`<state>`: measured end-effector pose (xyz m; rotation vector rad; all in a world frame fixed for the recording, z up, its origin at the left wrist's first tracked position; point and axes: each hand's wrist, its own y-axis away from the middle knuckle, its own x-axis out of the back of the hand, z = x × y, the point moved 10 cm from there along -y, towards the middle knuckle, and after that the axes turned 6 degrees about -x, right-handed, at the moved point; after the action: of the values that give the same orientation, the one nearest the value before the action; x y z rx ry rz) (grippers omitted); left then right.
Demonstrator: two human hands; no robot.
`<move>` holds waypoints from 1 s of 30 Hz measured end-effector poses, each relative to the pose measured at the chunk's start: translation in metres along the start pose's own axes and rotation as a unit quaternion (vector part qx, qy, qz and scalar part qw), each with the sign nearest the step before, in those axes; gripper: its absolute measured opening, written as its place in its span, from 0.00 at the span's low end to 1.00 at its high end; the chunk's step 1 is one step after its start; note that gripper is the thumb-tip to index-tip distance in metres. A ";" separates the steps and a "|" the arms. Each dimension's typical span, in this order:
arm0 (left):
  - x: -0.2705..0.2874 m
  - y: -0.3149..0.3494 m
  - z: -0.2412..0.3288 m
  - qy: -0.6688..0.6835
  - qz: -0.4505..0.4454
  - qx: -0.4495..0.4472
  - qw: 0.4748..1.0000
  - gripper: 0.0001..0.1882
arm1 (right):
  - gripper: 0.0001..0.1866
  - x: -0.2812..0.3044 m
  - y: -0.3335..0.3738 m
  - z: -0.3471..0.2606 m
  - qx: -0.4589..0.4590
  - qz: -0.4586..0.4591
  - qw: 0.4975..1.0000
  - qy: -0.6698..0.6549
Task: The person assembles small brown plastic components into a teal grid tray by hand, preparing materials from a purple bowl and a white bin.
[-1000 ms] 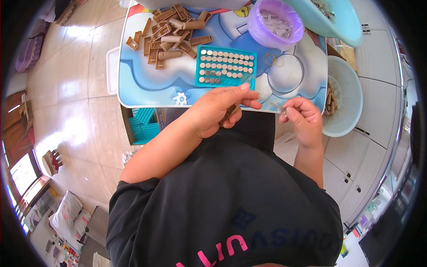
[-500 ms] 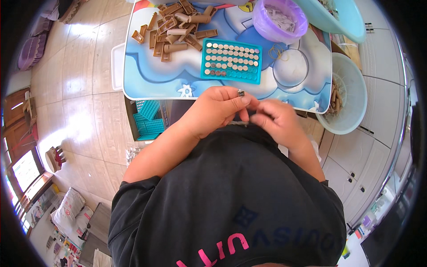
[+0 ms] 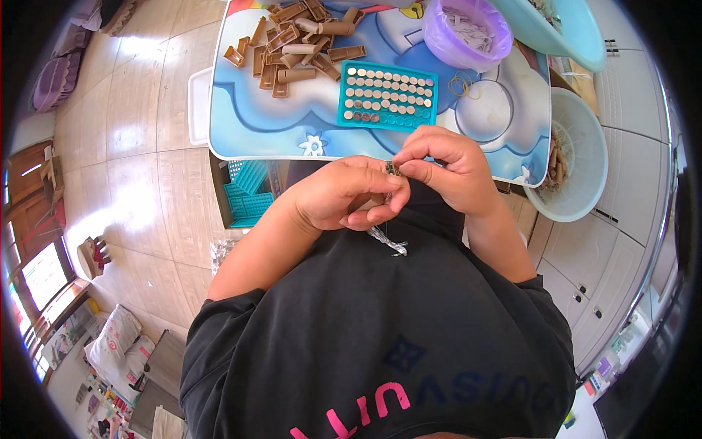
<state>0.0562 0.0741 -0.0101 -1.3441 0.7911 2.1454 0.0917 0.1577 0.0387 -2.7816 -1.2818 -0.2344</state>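
In front of my chest, my left hand point(image 3: 349, 194) pinches a small dark part with shiny metal point(image 3: 393, 168), too small to name surely. My right hand point(image 3: 447, 167) meets it from the right, its thumb and forefinger closed at the same part. A bundle of whitish strands point(image 3: 387, 241) hangs below my left hand against the black shirt. Just beyond the hands, a teal tray point(image 3: 387, 125) lies on the table, holding rows of small round discs, mostly silver, with a few darker ones in the nearest row.
Brown plastic half-round pieces point(image 3: 296, 50) are heaped at the table's point(image 3: 278, 135) far left. A purple-lined basin point(image 3: 468, 62) of pale strips stands far right, with a rubber band point(image 3: 462, 85) near it. Pale basins point(image 3: 589, 175) flank the right edge. Below the left edge, a box holds teal trays point(image 3: 248, 197).
My right hand has moved up and left to the dark part in my left hand. The left hand has lowered and turned slightly, and the whitish bundle now hangs in plain sight.
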 end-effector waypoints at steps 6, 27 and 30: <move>0.001 -0.001 -0.001 -0.018 -0.010 0.012 1.000 0.13 | 0.04 -0.006 -0.004 -0.005 -0.003 -0.045 0.999 0.013; 0.008 -0.001 0.022 -0.172 0.094 -0.035 0.980 0.17 | 0.06 0.002 0.007 -0.024 0.071 0.071 0.986 0.136; 0.012 0.001 0.021 -0.182 0.118 -0.033 0.976 0.17 | 0.05 0.002 0.010 -0.022 0.052 0.069 0.989 0.123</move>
<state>0.0375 0.0890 -0.0135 -0.8773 0.7628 2.5240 0.0978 0.1499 0.0604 -2.6371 -1.0108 -0.4709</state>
